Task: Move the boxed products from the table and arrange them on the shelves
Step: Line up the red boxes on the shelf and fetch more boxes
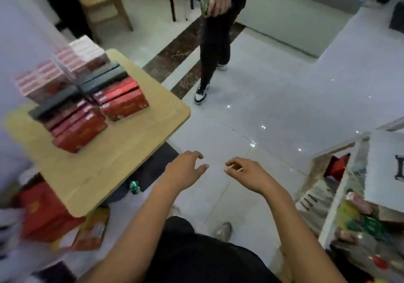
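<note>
Stacks of boxed products stand on a light wooden table (122, 164) at the left: red boxes (124, 101) nearest the table's right edge, more red boxes (78, 129) in front, dark grey boxes (102, 77) in the middle, pink-and-white boxes (65, 68) at the back. My left hand (185, 171) and my right hand (247, 175) hover side by side over the floor, right of the table, fingers spread, nothing in them. A glass shelf unit (341, 195) with colourful goods stands at the right.
Another person in black trousers (214, 42) stands ahead on the tiled floor, holding a phone. A wooden stool (102, 4) is at the back left. Red cartons (43, 212) lie under the table's near corner. A counter (295, 26) runs along the back right.
</note>
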